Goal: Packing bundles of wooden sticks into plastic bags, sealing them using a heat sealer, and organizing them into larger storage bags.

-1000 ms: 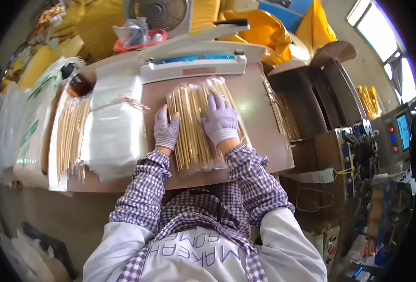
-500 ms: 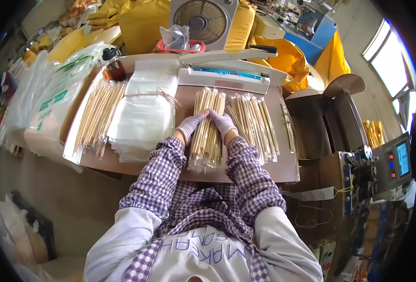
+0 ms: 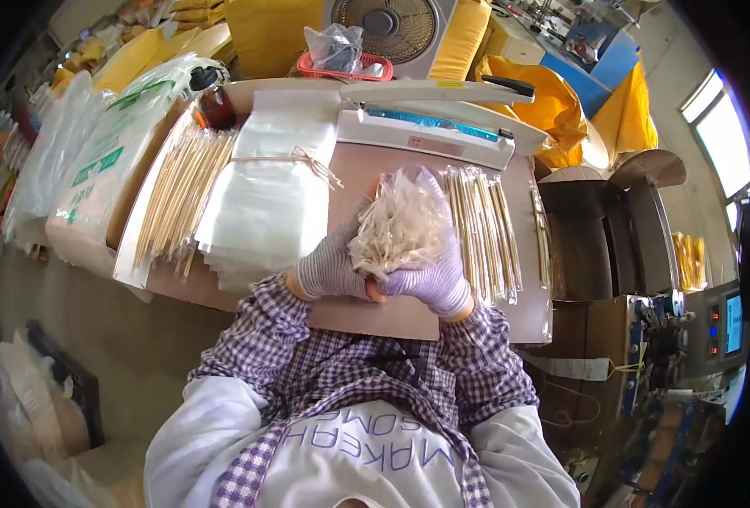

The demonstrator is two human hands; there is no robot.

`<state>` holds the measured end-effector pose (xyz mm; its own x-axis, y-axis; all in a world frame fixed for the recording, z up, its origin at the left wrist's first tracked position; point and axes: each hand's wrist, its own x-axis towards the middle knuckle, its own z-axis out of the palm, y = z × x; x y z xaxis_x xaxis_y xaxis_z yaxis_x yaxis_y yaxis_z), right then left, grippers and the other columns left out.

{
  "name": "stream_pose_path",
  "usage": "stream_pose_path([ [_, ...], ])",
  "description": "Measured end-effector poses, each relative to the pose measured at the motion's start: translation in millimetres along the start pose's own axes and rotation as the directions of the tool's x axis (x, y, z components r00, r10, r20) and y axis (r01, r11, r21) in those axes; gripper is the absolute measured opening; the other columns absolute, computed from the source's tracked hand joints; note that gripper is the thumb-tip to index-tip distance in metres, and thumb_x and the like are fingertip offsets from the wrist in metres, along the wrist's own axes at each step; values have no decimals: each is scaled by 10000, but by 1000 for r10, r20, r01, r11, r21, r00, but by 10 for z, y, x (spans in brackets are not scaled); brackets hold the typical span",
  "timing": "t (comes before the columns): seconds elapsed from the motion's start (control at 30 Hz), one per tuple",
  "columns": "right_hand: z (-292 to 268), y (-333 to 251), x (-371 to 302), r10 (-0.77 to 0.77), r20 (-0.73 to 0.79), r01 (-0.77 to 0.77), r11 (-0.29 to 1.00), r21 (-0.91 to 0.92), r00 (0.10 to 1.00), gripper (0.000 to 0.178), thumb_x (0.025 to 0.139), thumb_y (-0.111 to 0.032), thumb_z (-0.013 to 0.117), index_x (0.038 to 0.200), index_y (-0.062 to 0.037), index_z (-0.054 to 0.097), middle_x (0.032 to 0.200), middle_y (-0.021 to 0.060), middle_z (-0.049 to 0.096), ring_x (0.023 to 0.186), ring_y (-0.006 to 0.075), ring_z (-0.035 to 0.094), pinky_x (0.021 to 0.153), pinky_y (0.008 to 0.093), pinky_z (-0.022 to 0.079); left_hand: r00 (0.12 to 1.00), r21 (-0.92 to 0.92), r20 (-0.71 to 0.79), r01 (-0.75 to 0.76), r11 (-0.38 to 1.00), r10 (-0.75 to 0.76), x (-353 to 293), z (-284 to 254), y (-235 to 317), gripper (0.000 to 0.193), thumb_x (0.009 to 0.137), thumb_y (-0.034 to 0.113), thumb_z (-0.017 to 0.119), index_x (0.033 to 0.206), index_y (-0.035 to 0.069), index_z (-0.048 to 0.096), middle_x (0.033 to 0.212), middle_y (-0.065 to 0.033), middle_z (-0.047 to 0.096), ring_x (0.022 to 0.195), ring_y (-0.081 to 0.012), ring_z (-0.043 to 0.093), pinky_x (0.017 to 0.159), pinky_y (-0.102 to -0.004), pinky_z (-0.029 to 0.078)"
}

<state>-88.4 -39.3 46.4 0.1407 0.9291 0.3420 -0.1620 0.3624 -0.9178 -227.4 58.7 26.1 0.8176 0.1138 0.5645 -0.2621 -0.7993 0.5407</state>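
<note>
The left hand [image 3: 334, 264] and the right hand [image 3: 432, 279], both in thin pale purple gloves, are closed around a bundle [image 3: 400, 222] of wrapped sticks, one from each side, the fingers curled in rather than spread. The bundle is held up over the middle of the table [image 3: 375, 320], its ends turned toward the head, so mostly crumpled clear plastic shows (whether its lower end touches the table, I cannot tell). Just beside the right hand, a row of wrapped sticks [image 3: 481, 233] lies side by side on the table. To the left of the left hand lies a stack of clear bags [image 3: 269, 203] with a string [image 3: 265, 159] tied across it, and further left a pile of bare-looking sticks [image 3: 184, 190] rests in a shallow white box [image 3: 129, 258]. Behind the bundle stands a long white sealer [image 3: 426, 140] with a blue strip, its arm raised at a slant. A dark bottle [image 3: 215, 108] is near the top of the stick pile, and a red basket [image 3: 370, 71] sits behind the sealer, in front of a fan [image 3: 387, 24].
</note>
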Motion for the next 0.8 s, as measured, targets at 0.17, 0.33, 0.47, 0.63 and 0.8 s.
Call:
stream_pose_path([
  [0.17, 96, -128, -85, -303, -5, 294, 930, -219, 953, 1095, 551, -291, 813, 1363, -43, 121, 1414, 157, 142, 1261, 308, 259, 1015, 443, 273, 988, -466, 3, -138, 874, 158, -261, 192, 45, 890, 605, 319, 784, 1276, -27, 312, 1157, -123, 504, 1045, -195, 497, 916, -276, 381],
  [0.33, -296, 393, -145, 374, 276, -420, 898, 129, 885, 289, 674, -166, 690, 921, -21, 646, 967, 144, 622, 986, 258, 564, 872, 366, 437, 665, -915, 399, 335, -225, -631, -667, 892, 264, 732, 689, 512, 661, 1149, -20, 455, 1011, -112, 567, 877, -180, 572, 823, -285, 446],
  [0.47, -273, 589, -144, 374, 331, -430, 896, 111, 866, 164, 656, -95, 660, 795, -9, 647, 859, 137, 640, 840, 256, 604, 816, 344, 463, 655, -680, 271, 649, 341, -705, -815, 699, 188, 637, 732, 522, 614, 1058, -17, 522, 1002, -134, 579, 896, -202, 581, 779, -289, 477],
  [0.63, -108, 576, -179, 443, 255, -485, 864, 136, 860, 147, 666, -48, 609, 796, 11, 645, 847, 131, 644, 839, 235, 607, 820, 320, 464, 780, 614, -376, 613, 496, -500, -1155, -423, -325, 325, 738, 315, 654, 880, 25, 619, 909, -106, 579, 781, -194, 585, 681, -282, 478],
  [0.8, 116, 602, -116, 487, 267, -534, 833, 142, 831, 170, 675, -52, 581, 818, 24, 634, 890, 152, 636, 886, 248, 593, 845, 320, 452, 608, 220, -252, 794, 567, -753, -1257, -708, -671, 185, 772, 241, 636, 746, 62, 597, 637, -28, 537, 613, -135, 535, 603, -224, 435],
])
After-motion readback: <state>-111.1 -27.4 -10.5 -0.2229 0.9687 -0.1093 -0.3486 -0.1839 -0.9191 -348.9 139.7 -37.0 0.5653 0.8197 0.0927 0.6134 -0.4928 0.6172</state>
